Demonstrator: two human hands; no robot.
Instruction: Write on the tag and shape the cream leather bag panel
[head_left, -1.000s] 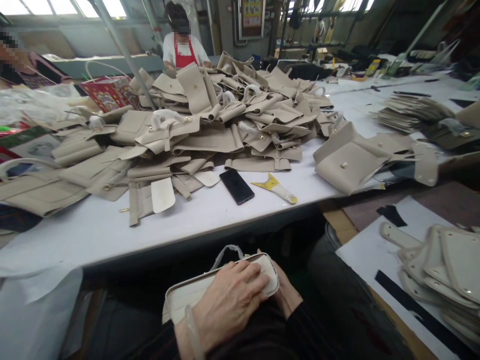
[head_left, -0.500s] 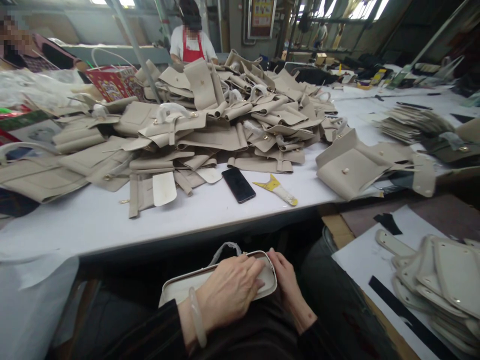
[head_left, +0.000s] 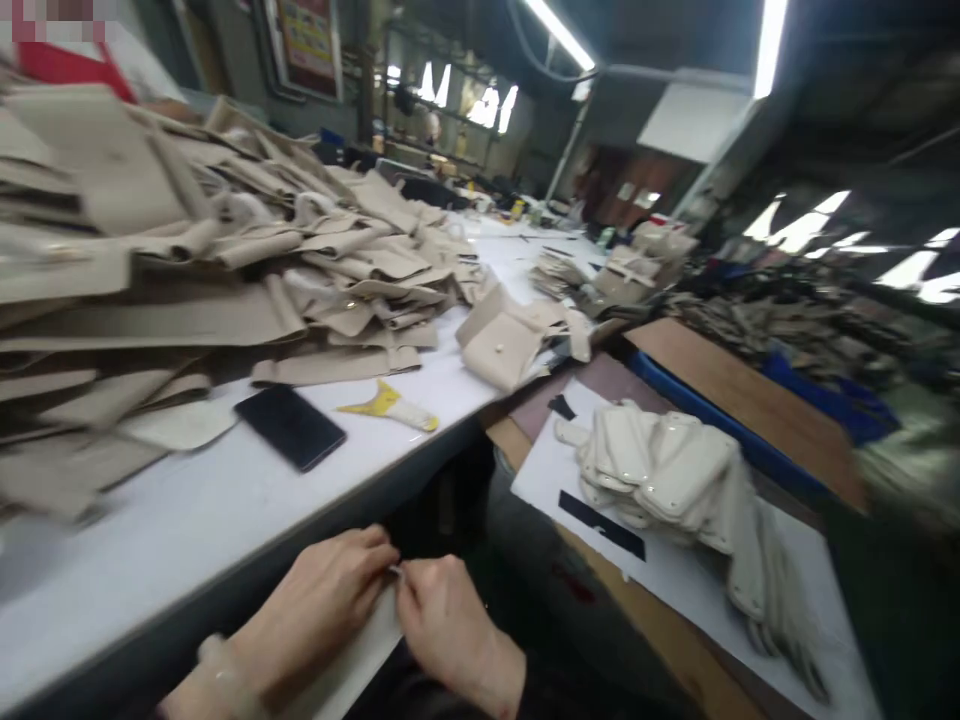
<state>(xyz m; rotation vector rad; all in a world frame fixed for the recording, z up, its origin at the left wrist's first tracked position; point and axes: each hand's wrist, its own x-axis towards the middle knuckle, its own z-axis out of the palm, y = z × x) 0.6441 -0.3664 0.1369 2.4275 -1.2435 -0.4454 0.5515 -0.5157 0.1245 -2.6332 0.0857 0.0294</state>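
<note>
A cream bag body [head_left: 369,655] lies over my lap, mostly covered by my hands and sleeves. My left hand [head_left: 326,590], with a pale bracelet at the wrist, has its fingers closed on the far end of the bag. Against it, my right hand [head_left: 454,620] is closed too, thumb and curled fingers pinching the same end. A small whitish bit of the edge shows between the two hands. Motion blurs the finer detail there.
Beige bag pieces [head_left: 360,265] are heaped on the white table [head_left: 187,560]. A black phone [head_left: 291,426] and a yellow-and-white tool [head_left: 390,405] lie near its edge. At right, stacked cream panels [head_left: 660,465] and a black strip [head_left: 601,526] rest on white sheeting.
The view has swung right. My left hand has moved from inside the bag opening to its far end, beside my right hand, and both now pinch there.
</note>
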